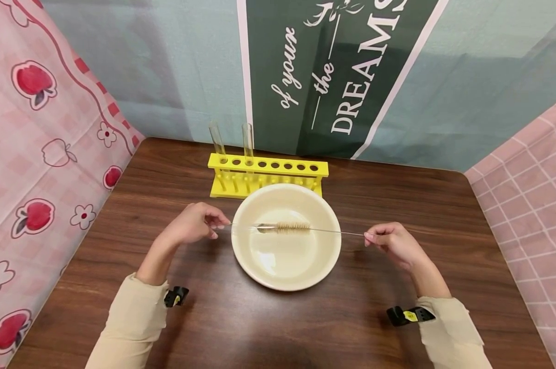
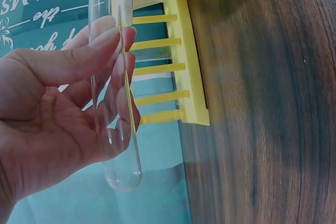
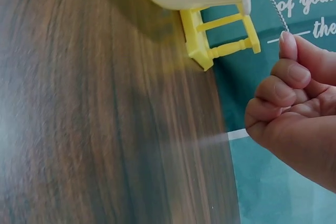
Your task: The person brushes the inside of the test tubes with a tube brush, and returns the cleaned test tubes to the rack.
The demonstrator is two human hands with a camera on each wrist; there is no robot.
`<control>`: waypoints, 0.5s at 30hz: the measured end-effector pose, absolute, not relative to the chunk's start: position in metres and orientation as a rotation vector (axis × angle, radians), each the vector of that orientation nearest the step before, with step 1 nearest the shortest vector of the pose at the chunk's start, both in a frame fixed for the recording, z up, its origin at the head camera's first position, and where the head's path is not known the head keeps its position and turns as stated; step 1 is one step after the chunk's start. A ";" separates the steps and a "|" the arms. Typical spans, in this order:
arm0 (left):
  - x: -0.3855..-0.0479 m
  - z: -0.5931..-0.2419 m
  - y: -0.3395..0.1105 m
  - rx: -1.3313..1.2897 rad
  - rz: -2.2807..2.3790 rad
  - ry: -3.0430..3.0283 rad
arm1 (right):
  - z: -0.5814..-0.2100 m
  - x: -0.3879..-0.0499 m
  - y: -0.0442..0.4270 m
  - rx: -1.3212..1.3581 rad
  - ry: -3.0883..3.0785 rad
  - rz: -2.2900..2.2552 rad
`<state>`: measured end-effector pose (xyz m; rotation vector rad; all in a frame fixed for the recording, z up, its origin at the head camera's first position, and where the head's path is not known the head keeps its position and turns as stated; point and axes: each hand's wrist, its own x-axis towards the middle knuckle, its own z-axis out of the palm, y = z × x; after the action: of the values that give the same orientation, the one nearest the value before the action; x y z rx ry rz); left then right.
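Note:
My left hand (image 1: 196,223) grips a clear glass test tube (image 2: 123,178) between thumb and fingers, its rounded end sticking out past the palm in the left wrist view. The thumb and forefinger of my right hand (image 1: 396,245) pinch the end of the twisted wire handle (image 3: 273,2) of a test tube brush (image 1: 293,227). Tube and brush lie in one line over a cream basin (image 1: 288,285). The brush's tan bristles are near the tube's mouth; how far the tip reaches inside I cannot tell.
Behind the basin stands a yellow test tube rack (image 1: 268,163) with two upright glass tubes (image 1: 247,141) in its left part. All of this is on a dark wooden table (image 1: 278,328). A printed cloth (image 1: 167,77) hangs at the back.

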<state>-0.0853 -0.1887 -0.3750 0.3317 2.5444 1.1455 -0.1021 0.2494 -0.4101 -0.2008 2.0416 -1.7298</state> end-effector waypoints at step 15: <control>-0.085 -0.373 -0.177 0.347 1.052 2.669 | -0.402 -0.104 0.242 -0.181 1.812 -1.879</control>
<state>-0.0850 -0.1767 -0.3728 0.3473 2.6690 1.0524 -0.1043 0.2420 -0.4024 -0.1808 1.8119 -1.8789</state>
